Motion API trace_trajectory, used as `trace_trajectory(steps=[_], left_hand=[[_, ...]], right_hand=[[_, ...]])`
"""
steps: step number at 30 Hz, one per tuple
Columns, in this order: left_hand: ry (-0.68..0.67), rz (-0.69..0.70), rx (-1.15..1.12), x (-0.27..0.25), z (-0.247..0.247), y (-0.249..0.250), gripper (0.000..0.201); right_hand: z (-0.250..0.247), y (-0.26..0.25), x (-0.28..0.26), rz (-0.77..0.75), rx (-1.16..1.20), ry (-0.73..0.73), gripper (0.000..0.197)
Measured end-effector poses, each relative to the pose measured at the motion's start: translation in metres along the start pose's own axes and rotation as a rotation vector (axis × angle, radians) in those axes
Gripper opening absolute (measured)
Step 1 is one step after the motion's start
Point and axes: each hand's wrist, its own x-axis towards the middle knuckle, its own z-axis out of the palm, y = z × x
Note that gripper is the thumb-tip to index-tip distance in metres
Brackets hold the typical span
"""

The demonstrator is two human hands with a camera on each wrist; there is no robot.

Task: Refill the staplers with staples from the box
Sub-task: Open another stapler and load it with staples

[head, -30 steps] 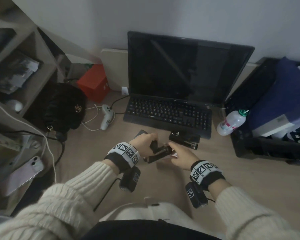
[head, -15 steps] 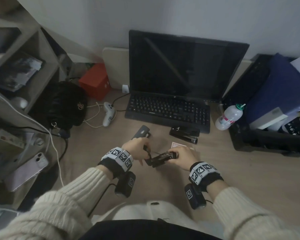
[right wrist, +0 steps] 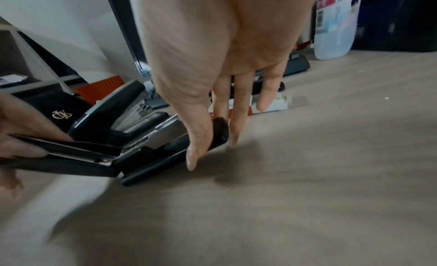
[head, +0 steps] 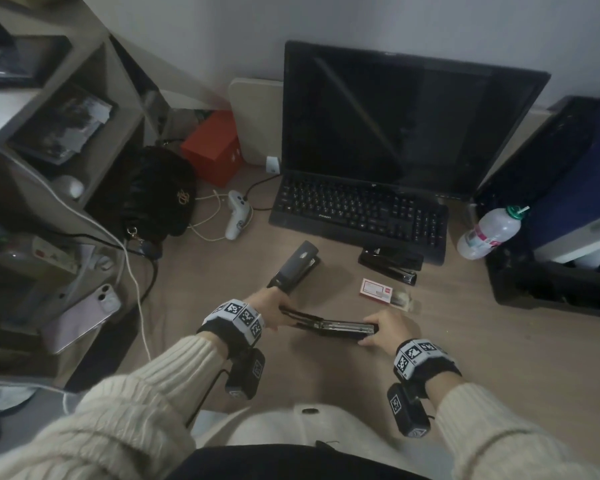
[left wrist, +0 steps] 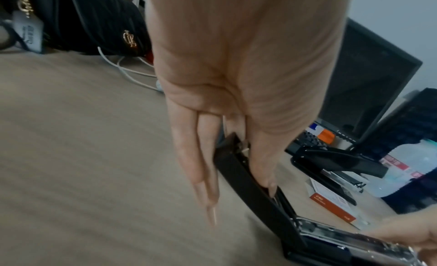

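Sitting at wood desk (head: 465,341) w/ monitor (head: 395,116), keyboard (head: 357,209), shelves (head: 49,109) left

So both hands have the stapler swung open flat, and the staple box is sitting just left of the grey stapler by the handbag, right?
Not quite. Both hands, left hand and right hand, do hold the open stapler, but the staple box lies to the right, in front of the black stapler by the keyboard, not left of the grey stapler. The head view shows it.
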Motion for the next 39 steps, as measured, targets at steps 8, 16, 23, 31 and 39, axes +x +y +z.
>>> trace_trajectory(steps=[8,16,23,31,39], left_hand=[[0.066,-0.032,-0.058,0.011,0.009,-0.015,0.027],[0.122,-0.147,0.052,0.011,0.01,-0.014,0.053],[0.081,-0.296,-0.003,0.02,0.014,-0.033,0.072],[0.067,-0.327,0.076,0.02,0.019,-0.029,0.071],[0.051,-0.374,-0.013,0.023,0.019,-0.037,0.067]], right_hand=[[0.013,0.003,0.004,-0.09,-0.119,0.081,0.035],[0.016,-0.001,0.003,-0.18,-0.13,0.162,0.038],[0.011,-0.004,0.003,-0.169,-0.179,0.145,0.033],[0.01,-0.007,0.006,-0.145,-0.198,0.124,0.034],[0.012,-0.005,0.01,-0.135,-0.191,0.114,0.036]])
